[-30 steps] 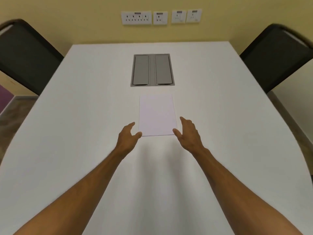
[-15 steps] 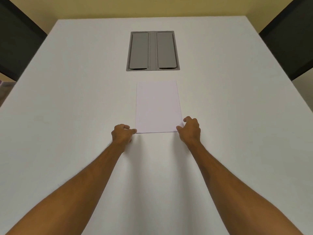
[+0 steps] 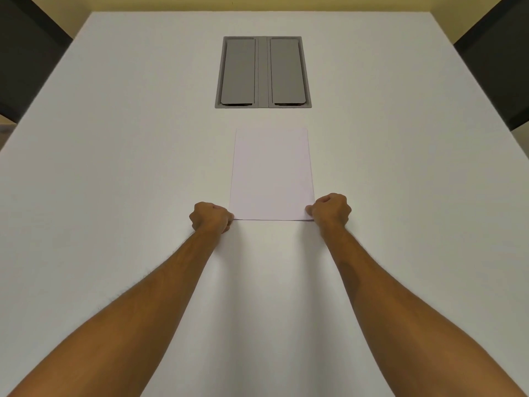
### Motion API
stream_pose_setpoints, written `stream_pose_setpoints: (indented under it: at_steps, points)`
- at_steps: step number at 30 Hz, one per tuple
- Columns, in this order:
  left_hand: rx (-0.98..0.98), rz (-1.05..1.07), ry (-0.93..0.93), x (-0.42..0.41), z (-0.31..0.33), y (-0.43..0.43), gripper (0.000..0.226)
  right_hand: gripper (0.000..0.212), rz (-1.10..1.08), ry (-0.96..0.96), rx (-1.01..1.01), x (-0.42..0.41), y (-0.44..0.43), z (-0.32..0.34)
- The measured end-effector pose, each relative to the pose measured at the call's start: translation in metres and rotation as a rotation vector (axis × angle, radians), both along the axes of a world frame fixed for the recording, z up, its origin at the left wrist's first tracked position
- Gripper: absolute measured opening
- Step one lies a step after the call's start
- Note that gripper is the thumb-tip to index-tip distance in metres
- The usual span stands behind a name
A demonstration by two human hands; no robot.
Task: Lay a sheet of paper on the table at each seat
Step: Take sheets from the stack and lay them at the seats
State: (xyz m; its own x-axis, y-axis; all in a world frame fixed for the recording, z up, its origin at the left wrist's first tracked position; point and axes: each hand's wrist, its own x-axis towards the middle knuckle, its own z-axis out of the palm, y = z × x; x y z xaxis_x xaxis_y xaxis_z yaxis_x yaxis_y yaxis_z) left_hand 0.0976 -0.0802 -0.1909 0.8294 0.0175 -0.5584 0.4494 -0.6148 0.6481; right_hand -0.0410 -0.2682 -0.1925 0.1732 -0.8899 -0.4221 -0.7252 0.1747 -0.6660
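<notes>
A pale stack of paper sheets lies flat in the middle of the white table, just in front of me. My left hand is curled at the stack's near left corner, thumb and fingers pinching its edge. My right hand is curled the same way at the near right corner. Both forearms reach straight out from the bottom of the view.
A grey double-lid cable box is set into the table beyond the paper. Black chair backs stand at the far left and far right sides of the table. A yellow wall runs behind.
Both hands went from open beside the paper to curled and pinching its near corners. My head has tilted down and leaned in, so the wall sockets have left the view.
</notes>
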Motion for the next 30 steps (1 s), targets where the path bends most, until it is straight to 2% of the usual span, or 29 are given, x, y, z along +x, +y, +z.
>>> stream_pose_setpoints:
  at_steps: [5, 10, 16, 18, 20, 22, 25, 28, 30]
  points:
    - [-0.028, -0.056, -0.038, -0.002, -0.005, 0.005, 0.014, 0.013, 0.030, 0.009, -0.057, -0.001, 0.000, -0.002]
    - [-0.056, -0.083, -0.029, -0.002, -0.006, 0.007, 0.014, 0.012, 0.050, 0.026, -0.099, -0.005, 0.000, -0.001]
    - [-0.094, -0.087, 0.024, -0.004, -0.007, 0.012, 0.020, 0.005, 0.010, -0.049, -0.127, -0.014, 0.002, -0.001]
    - [-0.119, -0.050, 0.049, -0.008, -0.007, 0.014, 0.018, 0.003, -0.037, -0.129, -0.087, -0.018, 0.002, 0.000]
    - [-0.226, 0.033, 0.146, -0.016, -0.004, 0.016, 0.023, 0.008, -0.090, -0.236, -0.016, -0.022, 0.004, 0.001]
    - [-0.354, 0.081, 0.273, -0.026, 0.000, 0.019, 0.038, 0.013, -0.145, -0.333, 0.047, -0.026, 0.009, 0.004]
    - [-0.569, 0.036, 0.437, -0.040, 0.006, 0.020, 0.052, 0.011, -0.212, -0.452, 0.120, -0.030, 0.024, 0.011]
    - [-0.718, 0.027, 0.490, -0.053, 0.014, 0.016, 0.049, 0.009, -0.263, -0.559, 0.196, -0.034, 0.045, 0.017]
    - [-0.783, 0.098, 0.476, -0.063, 0.020, 0.013, 0.041, 0.009, -0.279, -0.630, 0.235, -0.037, 0.061, 0.019]
